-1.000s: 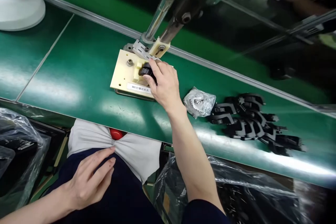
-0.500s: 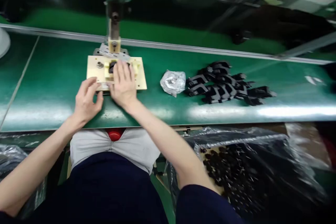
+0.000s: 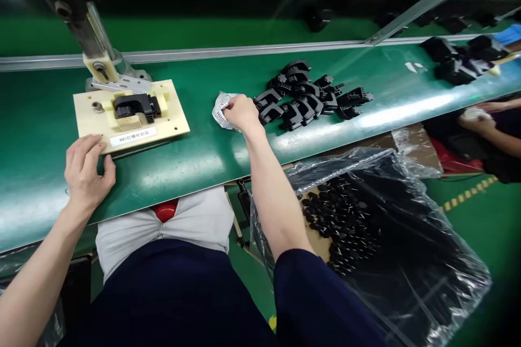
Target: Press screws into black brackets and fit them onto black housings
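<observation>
A cream fixture plate [image 3: 91, 114] with a printed label lies on the green bench under a press [image 3: 87, 32]. In its yellow holder sits a black plastic part [image 3: 136, 105]. My left hand [image 3: 87, 171] rests at the plate's front left corner, fingers bent and thumb apart, holding nothing. My right hand [image 3: 242, 113] reaches into a small clear plastic bag [image 3: 221, 108] on the bench; its fingertips are pressed together and partly hidden in the bag, so what they grip is too small to make out.
Black parts [image 3: 301, 97] are heaped right of the bag. A plastic-lined box [image 3: 407, 217] of small black pieces stands below the bench edge. Farther right are more black parts [image 3: 456, 59] and another person's hands [image 3: 480, 119].
My right hand has left the black part in the fixture and moved right to the plastic bag. My left hand remains by the plate. The view has turned to the right.
</observation>
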Demonstrator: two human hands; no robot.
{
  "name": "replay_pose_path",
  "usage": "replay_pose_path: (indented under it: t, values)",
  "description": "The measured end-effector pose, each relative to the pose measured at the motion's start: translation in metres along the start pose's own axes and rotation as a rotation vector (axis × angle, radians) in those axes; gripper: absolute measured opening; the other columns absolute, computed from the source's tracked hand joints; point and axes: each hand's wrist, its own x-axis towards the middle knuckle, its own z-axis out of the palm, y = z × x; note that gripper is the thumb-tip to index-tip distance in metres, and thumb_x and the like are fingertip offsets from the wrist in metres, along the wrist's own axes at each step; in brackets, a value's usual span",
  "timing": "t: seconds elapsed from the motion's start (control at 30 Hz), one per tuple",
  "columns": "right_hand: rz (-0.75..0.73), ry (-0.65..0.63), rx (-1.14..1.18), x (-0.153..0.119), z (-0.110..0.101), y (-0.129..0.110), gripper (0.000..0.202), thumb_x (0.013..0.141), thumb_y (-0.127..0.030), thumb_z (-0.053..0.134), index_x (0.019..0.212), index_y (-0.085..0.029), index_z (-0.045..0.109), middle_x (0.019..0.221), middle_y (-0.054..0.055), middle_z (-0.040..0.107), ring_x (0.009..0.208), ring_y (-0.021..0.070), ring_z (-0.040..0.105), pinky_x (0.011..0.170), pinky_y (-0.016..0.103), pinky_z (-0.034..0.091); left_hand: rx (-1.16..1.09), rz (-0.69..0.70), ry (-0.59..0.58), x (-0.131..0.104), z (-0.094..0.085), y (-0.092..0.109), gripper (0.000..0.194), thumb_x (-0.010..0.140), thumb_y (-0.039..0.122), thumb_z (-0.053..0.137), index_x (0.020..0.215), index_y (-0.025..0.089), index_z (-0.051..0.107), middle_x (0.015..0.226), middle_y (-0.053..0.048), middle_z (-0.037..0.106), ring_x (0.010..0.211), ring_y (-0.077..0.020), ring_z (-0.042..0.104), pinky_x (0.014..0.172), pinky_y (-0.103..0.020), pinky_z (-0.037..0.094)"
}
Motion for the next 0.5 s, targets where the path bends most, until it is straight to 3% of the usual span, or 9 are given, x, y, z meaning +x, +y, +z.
replay_pose_path:
  t: [0.07,0.13,0.23,0.37,0.43,0.5]
  values:
    - [-0.013,0.07,0.052,-0.001,0.013,0.001,0.017,0.077,-0.016,0.052,0.086,-0.015,0.066,0.093,0.012,0.068,0.095,0.0288,0.063,0.082,0.038,0.049,-0.004,0.014,-0.001,-0.001,0.0,0.0,0.059,0.071,0.004,0.063,0.125,0.024,0.053,0.117,-0.015,0.063,0.112,-0.0353,0.059,0.09,-0.053,0.051]
    - [-0.034,0.219,0.17,-0.007,0.03,0.006,0.016,0.079,-0.017,0.049,0.083,-0.016,0.065,0.089,0.01,0.068,0.091,0.0243,0.062,0.081,0.035,0.048,-0.01,0.02,0.002,-0.002,0.001,0.0,0.058,0.07,0.004,0.063,0.125,0.022,0.054,0.118,-0.016,0.063,0.113,-0.0358,0.058,0.091,-0.054,0.051]
    - [-0.092,0.46,0.501,-0.013,0.049,0.015,0.013,0.081,-0.019,0.049,0.078,-0.015,0.06,0.085,0.007,0.065,0.079,0.017,0.06,0.076,0.03,0.048,-0.009,0.02,0.002,-0.002,0.0,0.001,0.056,0.07,0.004,0.063,0.123,0.02,0.055,0.118,-0.017,0.063,0.113,-0.0365,0.058,0.092,-0.054,0.051]
    - [-0.088,0.674,1.033,-0.021,0.046,0.021,0.009,0.079,-0.025,0.054,0.075,-0.017,0.056,0.072,0.002,0.061,0.065,0.0121,0.057,0.066,0.026,0.048,-0.023,0.0,-0.018,-0.003,0.0,-0.002,0.053,0.071,0.004,0.063,0.121,0.019,0.056,0.117,-0.018,0.063,0.113,-0.0364,0.058,0.091,-0.053,0.05]
    - [-0.065,0.671,1.259,-0.035,0.032,0.018,0.008,0.076,-0.026,0.058,0.074,-0.018,0.057,0.07,0.0,0.06,0.061,0.0101,0.055,0.06,0.025,0.047,-0.053,-0.032,-0.021,-0.004,0.001,-0.004,0.049,0.071,0.005,0.064,0.117,0.02,0.058,0.117,-0.017,0.064,0.114,-0.0361,0.057,0.093,-0.054,0.049]
    - [-0.046,0.489,1.478,-0.055,0.016,0.011,0.009,0.071,-0.026,0.064,0.073,-0.018,0.059,0.07,-0.001,0.062,0.058,0.0081,0.054,0.056,0.022,0.046,-0.096,-0.081,-0.008,-0.005,0.002,-0.003,0.042,0.071,0.007,0.065,0.11,0.021,0.062,0.115,-0.016,0.064,0.113,-0.0353,0.058,0.094,-0.054,0.048]
